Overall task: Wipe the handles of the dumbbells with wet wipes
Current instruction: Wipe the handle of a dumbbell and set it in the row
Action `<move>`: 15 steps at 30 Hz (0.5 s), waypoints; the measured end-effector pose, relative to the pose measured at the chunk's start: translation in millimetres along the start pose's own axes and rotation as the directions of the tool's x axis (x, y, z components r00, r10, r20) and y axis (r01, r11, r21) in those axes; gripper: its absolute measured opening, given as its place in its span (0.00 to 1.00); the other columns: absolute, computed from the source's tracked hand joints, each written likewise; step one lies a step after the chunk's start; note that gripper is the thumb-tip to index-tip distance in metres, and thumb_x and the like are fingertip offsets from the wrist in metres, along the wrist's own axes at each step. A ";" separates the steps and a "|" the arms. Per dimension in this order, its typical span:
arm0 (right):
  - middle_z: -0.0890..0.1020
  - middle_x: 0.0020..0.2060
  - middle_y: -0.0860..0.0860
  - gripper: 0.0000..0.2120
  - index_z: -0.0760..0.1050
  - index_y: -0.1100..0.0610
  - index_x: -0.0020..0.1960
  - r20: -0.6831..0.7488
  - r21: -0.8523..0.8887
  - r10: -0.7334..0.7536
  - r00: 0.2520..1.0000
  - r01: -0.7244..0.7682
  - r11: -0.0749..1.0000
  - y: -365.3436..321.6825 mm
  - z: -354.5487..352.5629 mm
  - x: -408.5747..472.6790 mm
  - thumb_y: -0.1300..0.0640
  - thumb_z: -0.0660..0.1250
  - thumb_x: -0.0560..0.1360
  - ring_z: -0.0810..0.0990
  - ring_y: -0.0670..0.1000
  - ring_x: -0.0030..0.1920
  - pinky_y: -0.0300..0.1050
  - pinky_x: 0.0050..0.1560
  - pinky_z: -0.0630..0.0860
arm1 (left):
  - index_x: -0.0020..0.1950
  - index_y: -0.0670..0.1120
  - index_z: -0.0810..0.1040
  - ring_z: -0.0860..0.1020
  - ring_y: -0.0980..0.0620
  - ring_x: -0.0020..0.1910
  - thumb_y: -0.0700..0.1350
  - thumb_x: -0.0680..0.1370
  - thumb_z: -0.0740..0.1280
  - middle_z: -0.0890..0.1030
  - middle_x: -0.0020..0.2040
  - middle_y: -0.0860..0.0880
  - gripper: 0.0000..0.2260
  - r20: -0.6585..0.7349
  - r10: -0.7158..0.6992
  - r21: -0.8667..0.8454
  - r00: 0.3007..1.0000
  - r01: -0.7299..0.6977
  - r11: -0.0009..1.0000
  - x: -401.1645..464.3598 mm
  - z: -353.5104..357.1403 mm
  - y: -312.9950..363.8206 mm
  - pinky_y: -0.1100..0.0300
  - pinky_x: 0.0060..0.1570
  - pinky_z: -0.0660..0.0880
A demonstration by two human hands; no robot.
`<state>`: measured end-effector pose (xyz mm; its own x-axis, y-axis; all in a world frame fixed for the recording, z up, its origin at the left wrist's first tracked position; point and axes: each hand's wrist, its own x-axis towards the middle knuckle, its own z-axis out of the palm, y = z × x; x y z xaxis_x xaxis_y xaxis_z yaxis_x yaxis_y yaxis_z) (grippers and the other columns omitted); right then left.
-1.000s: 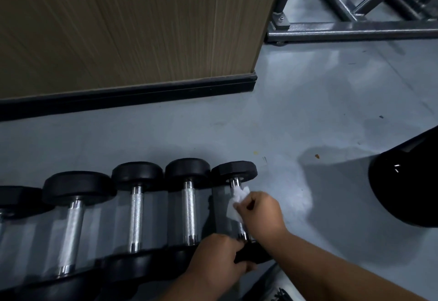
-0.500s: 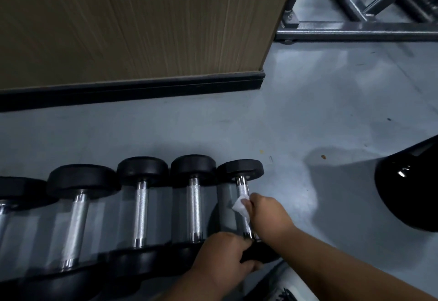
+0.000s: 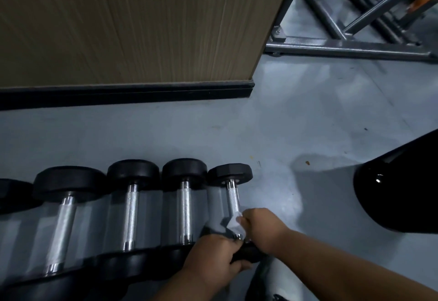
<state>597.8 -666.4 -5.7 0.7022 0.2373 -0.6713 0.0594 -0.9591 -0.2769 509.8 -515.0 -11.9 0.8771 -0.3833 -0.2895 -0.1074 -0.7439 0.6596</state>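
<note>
Your left hand (image 3: 214,256) hides the near end of the rightmost dumbbell (image 3: 233,196); the leftmost dumbbell (image 3: 13,194) is cut off at the left edge.

black dumbbell heads (image 3: 229,173), knurled silver handle (image 3: 232,198), white wipe (image 3: 235,225).

A grey floor (image 3: 296,120), smooth and faintly glossy, spreads out ahead of the hands. Beyond them to the left stands a wood-grain panel (image 3: 132,23) with a black baseboard (image 3: 123,93) along its foot. Far ahead to the right lies a grey metal frame (image 3: 350,45). A rounded black object (image 3: 398,191) sits to the right.
</note>
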 end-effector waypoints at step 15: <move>0.84 0.45 0.58 0.15 0.79 0.59 0.51 -0.173 0.020 -0.019 0.985 0.023 1.000 -11.5 -17.1 51.1 0.52 0.57 0.85 0.83 0.58 0.48 0.47 0.48 0.79 | 0.77 0.61 0.64 0.76 0.54 0.64 0.67 0.77 0.62 0.80 0.63 0.53 0.30 0.026 -0.042 0.002 0.999 0.042 0.999 -1.1 5.1 -1.7 0.66 0.61 0.68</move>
<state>645.1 -646.0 -25.1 0.8131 0.2253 -0.5368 0.0612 -0.9501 -0.3060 506.6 -516.1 -16.3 0.8681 -0.3657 -0.3355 -0.0711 -0.7607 0.6452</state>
